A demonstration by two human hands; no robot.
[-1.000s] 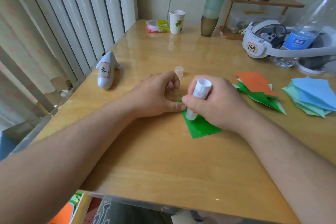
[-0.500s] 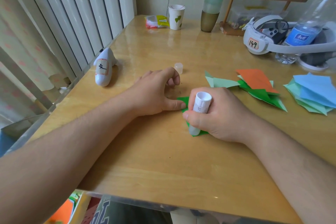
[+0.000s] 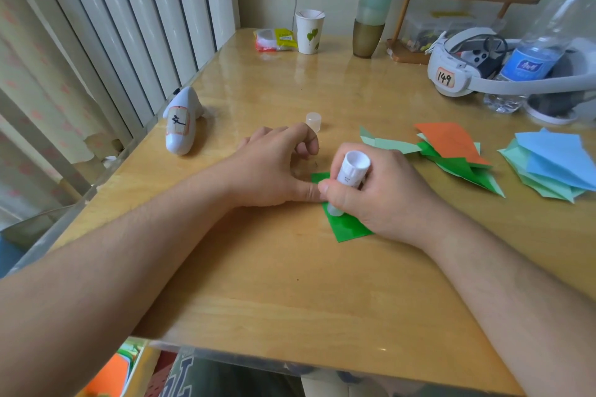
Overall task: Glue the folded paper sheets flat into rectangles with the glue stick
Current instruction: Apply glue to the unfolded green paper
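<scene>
Gripping the white plastic glue stick (image 3: 350, 176), the right hand (image 3: 383, 193) has slid it back up the folded green paper sheet (image 3: 350, 229) on the wooden desk (image 3: 290, 284); the left hand (image 3: 274, 167), fingers loosely curled, still pins the sheet's corner with its thumb.

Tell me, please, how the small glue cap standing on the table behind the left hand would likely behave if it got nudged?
The glue cap looks like thin, translucent plastic, so it is probably very light and would slide easily on the glossy table. It stands upright on its end; knocked over, its round shape would likely let it roll.
</scene>
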